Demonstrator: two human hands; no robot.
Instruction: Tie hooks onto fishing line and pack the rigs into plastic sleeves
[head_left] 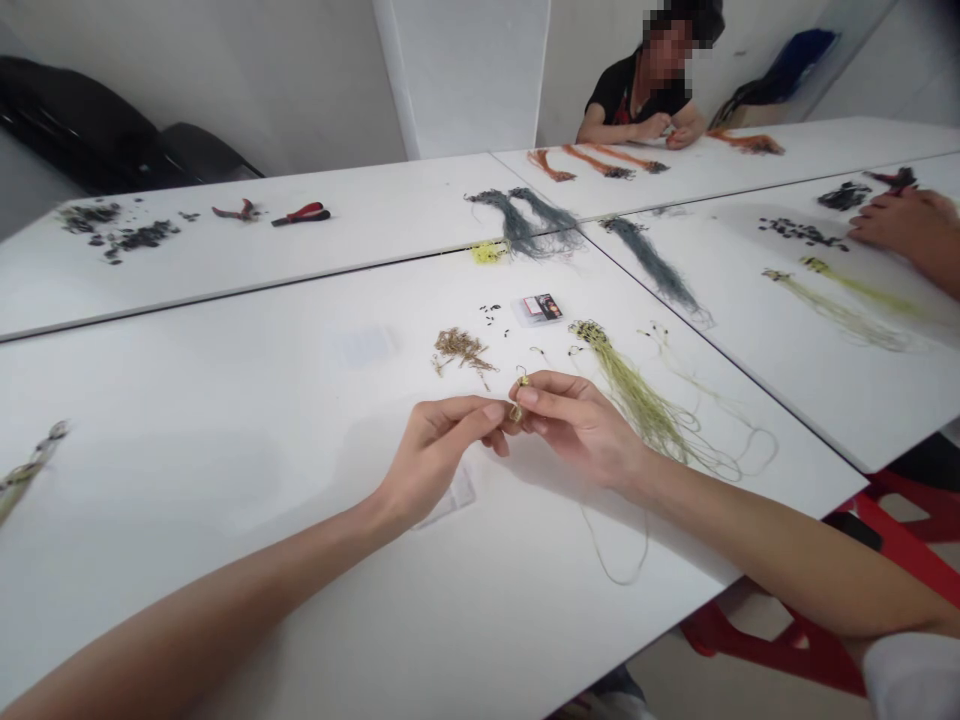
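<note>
My right hand (581, 425) pinches a small dark fish hook (522, 376), its bend sticking up above the fingertips. My left hand (450, 435) meets it with thumb and forefinger closed at a tiny yellowish piece (515, 411), too small to make out. A thin pale line (626, 580) loops onto the table below my right forearm. Just beyond my hands lies a heap of small gold-coloured metal pieces (459, 348). To the right rests a bundle of yellow-green lines (637, 390) with dark hooks at its far end. A clear plastic box (454, 500) is partly hidden under my left hand.
A labelled small box (538, 308) and a clear plastic piece (364, 346) lie farther back. Grey-green line bundles (517, 220), red-handled pliers (302, 214) and dark bits (135, 238) are beyond. One person (645, 90) sits opposite; another person's hand (904, 230) is at right.
</note>
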